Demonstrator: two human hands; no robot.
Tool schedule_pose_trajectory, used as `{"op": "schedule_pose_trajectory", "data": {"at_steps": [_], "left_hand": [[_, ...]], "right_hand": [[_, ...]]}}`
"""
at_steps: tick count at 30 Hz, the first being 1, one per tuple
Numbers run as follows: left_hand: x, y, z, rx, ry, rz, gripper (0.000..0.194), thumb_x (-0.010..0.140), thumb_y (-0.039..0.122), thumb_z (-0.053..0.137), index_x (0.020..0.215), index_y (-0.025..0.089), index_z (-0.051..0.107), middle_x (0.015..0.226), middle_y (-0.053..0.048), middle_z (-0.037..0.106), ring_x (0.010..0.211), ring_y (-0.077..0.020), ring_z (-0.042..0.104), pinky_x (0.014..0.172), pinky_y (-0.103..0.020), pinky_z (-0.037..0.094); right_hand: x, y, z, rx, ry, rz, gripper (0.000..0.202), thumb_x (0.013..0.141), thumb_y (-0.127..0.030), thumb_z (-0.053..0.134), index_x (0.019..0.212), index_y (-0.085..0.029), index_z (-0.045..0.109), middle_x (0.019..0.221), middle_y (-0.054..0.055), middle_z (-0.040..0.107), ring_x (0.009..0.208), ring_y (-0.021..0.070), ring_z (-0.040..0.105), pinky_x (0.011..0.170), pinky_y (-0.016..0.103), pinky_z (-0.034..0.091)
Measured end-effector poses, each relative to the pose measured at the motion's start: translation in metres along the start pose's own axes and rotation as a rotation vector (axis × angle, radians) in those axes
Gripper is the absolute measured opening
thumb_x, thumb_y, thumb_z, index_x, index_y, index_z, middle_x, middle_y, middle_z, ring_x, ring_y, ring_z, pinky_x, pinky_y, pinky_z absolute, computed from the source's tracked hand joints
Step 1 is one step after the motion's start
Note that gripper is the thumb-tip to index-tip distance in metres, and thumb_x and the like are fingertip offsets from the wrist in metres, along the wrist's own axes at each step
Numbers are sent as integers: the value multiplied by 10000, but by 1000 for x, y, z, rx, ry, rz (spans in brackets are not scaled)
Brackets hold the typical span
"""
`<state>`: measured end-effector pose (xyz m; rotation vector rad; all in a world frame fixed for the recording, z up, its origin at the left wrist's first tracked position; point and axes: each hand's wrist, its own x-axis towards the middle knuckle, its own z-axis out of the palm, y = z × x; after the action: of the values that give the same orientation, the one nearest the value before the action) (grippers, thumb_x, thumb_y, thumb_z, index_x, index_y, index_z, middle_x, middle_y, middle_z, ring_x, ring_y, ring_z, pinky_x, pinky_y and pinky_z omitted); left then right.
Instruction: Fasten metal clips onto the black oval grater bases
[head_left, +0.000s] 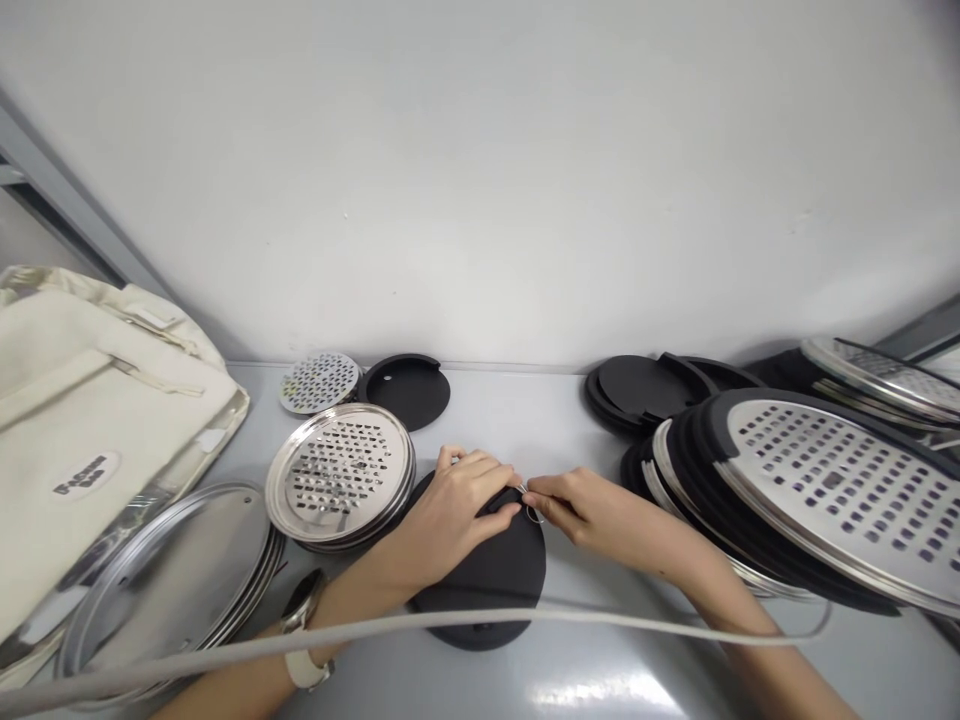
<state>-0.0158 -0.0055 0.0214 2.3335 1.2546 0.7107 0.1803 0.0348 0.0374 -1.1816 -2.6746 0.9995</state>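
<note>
One pale cable point(555, 615) crosses both forearms point(375, 590) I watch; left hand point(465, 495) clamps a black disc point(499, 580), right hand point(574, 502) pinches a wire ring point(534, 519), grater stacks point(341, 475) flanking.

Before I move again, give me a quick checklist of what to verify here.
1. Left grip on the disc: ok, at its far edge.
2. Right grip on the wire: ok, pinched at the fingertips.
3. Wire fastened to the disc: cannot tell, the join is too small and partly covered.
4. View of the disc unobstructed: not ok, the cable crosses in front.
5. Right grip apart from the graters at right: ok, a gap shows.
</note>
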Motion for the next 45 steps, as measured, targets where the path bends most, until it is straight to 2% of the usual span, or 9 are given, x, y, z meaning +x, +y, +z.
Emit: {"op": "schedule_pose_trajectory", "data": {"at_steps": [10,21,31,38,45], "left_hand": [[0,0,1,20,-1,11,78,922,203,509,963,200,575,951,-8,641,926,-172,567,893,-345,306],[0,-4,3,-23,-9,19,65,900,178,556,962,198,560,979,3,625,962,-160,544,889,-307,349],[-1,-3,1,-48,-9,26,101,902,166,554,995,199,571,1005,-3,628,985,-164,549,920,-322,348],[-1,-3,0,-74,-11,23,222,903,164,557,1118,214,557,1069,-7,617,1024,-159,539,938,-314,336],[-2,-4,2,-56,7,25,279,905,189,561,1180,234,538,1105,-7,621,1046,-165,538,961,-338,301]], "right_hand": [[-1,1,3,-18,-6,2,334,951,-263,368,664,-168,510,546,-20,482,481,89,314,505,239,276],[1,4,5,-2,-14,6,309,944,-243,363,653,-179,444,538,-36,424,479,84,290,504,239,260],[0,4,7,-9,-16,13,313,945,-258,357,659,-178,459,554,-24,474,486,87,306,520,244,266],[0,4,6,-2,-13,16,311,948,-267,347,687,-175,488,588,-6,525,503,92,354,538,245,279],[1,3,5,6,-20,7,312,947,-269,353,672,-177,468,575,-13,506,498,89,350,525,242,268]]}}
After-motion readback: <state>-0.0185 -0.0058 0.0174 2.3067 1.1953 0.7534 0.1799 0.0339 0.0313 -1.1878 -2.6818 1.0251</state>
